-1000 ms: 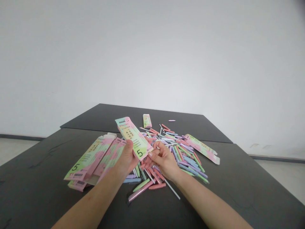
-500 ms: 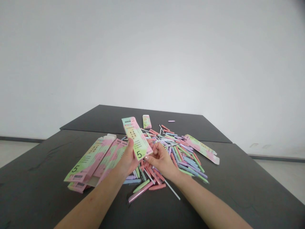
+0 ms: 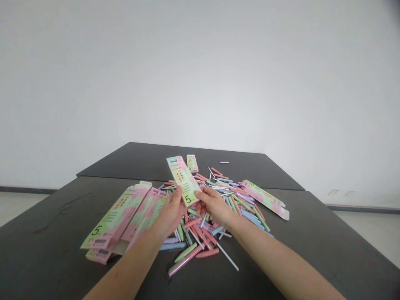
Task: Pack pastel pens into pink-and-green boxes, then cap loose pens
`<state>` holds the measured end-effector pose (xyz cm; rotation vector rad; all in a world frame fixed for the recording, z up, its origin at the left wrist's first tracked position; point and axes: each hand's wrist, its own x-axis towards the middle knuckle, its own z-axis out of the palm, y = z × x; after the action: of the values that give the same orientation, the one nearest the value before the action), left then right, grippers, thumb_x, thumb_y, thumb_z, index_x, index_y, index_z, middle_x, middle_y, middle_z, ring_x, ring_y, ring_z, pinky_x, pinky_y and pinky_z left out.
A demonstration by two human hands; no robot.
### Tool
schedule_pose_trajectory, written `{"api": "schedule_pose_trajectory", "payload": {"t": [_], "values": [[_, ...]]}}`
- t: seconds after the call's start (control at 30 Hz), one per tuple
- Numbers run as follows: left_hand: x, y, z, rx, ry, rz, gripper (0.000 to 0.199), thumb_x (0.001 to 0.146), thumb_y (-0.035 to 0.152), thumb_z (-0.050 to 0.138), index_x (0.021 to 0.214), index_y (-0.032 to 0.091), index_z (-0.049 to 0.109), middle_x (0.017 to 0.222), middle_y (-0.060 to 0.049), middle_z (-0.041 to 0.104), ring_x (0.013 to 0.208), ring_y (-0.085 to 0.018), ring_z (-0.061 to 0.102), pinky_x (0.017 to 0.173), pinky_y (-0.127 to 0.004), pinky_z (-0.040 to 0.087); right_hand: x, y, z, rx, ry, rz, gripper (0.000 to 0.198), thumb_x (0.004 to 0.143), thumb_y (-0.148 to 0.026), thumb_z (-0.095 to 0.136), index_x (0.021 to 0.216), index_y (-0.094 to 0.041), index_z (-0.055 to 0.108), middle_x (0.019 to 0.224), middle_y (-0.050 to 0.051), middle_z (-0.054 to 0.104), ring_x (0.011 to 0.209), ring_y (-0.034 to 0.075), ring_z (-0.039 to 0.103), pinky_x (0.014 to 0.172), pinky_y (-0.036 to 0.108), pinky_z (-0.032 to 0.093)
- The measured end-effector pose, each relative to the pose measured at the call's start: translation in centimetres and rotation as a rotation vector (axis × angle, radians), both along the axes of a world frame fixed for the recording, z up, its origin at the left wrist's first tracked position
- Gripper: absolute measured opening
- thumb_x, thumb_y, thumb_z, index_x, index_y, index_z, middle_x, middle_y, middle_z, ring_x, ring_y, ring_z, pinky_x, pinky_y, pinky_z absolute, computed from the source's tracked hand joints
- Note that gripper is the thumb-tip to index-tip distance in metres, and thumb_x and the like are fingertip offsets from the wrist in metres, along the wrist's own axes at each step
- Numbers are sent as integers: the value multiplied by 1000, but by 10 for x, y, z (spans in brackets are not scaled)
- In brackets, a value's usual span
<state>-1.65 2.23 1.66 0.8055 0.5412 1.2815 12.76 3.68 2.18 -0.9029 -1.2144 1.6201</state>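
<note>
Head view: I see both hands meet on one pastel box (image 3: 183,180), raised just above the pen pile (image 3: 218,200).
Left hand (image 3: 170,210): pinches the box's near end.
Right hand (image 3: 212,204): fingers closed on that same end.
Flat boxes (image 3: 125,214): left of the pile on the worktop (image 3: 312,233).

Both bare forearms reach forward and converge, the hands meeting close together. The left hand (image 3: 171,212) is raised with its palm turned inward, thumb up and pinched against the fingers. The right hand (image 3: 213,205) sits just beside it, fingers curled, thumb and forefinger pinched at its left side, wrist slightly bent.
</note>
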Motion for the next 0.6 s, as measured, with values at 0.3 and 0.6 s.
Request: {"api": "schedule_pose_trajectory", "payload": {"t": [0.3, 0.6], "values": [[-2, 7, -18, -62, 456, 294, 20, 71, 27, 74, 81, 15, 61, 70, 1, 60, 54, -9, 55, 44, -16, 38, 29, 135, 2, -147, -108, -375, 15, 91, -24, 57, 92, -10, 60, 77, 5, 66, 56, 11, 59, 51, 22, 49], [2, 3, -24, -72, 590, 248, 20, 77, 34, 64, 86, 19, 56, 55, 8, 47, 40, -6, 38, 38, -16, 27, 24, 212, -37, -313, -189, -422, 35, 93, -33, 59, 123, -14, 56, 122, 11, 59, 103, 22, 62, 86, 43, 54]]}}
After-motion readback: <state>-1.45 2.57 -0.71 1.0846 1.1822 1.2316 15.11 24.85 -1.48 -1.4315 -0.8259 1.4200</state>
